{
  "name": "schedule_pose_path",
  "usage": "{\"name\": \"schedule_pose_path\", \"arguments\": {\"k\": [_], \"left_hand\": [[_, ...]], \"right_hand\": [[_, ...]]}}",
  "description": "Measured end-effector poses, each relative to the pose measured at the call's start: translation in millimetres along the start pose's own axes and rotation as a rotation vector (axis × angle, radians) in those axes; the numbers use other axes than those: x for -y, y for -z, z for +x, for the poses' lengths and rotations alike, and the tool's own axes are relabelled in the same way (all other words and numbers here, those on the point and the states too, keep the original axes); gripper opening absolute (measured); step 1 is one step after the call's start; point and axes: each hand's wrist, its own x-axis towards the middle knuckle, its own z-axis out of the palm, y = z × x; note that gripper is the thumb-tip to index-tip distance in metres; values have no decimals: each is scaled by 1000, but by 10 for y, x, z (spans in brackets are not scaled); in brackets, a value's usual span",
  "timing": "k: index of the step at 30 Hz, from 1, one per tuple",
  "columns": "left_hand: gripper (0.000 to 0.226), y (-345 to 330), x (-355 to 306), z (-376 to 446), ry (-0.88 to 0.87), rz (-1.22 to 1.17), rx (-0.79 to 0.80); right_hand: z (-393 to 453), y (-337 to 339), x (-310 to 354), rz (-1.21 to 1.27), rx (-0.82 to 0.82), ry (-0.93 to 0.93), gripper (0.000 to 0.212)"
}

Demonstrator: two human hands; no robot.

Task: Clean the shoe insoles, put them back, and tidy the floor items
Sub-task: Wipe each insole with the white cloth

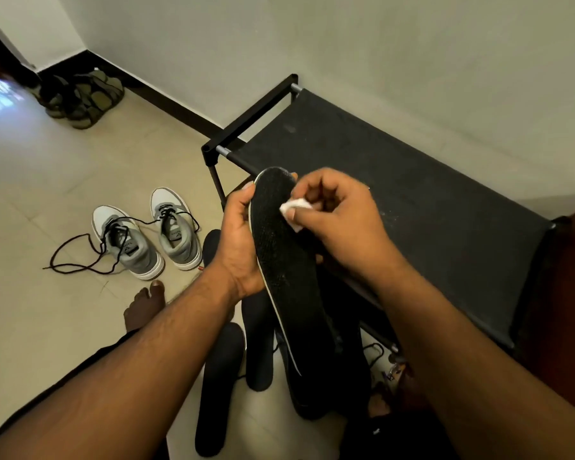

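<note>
A long black insole (284, 260) with a pale edge is held upright in front of me. My left hand (238, 240) grips its left edge near the toe end. My right hand (337, 214) pinches a small white wipe (294, 209) against the insole's upper face. Other black insoles lie on the floor below: one (218, 390) at the lower middle and another (259, 340) beside it. A pair of grey and white sneakers (146, 234) with loose dark laces stands on the tiles to the left.
A black fabric-topped shoe rack (395, 194) stands against the wall on the right. Olive and black sandals (80, 94) are piled in the far left corner. My bare foot (143, 307) rests on the beige tiles. Dark footwear lies under my right arm.
</note>
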Motion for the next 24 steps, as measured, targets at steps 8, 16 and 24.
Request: {"name": "schedule_pose_path", "arguments": {"k": [8, 16, 24], "left_hand": [[80, 89, 26, -28, 74, 98, 25], [78, 119, 32, -32, 79, 79, 53], [75, 167, 125, -59, 189, 140, 78]], "right_hand": [[-173, 219, -117, 4, -127, -58, 13], [-32, 158, -198, -76, -77, -94, 18], [30, 169, -117, -108, -156, -33, 14]]}}
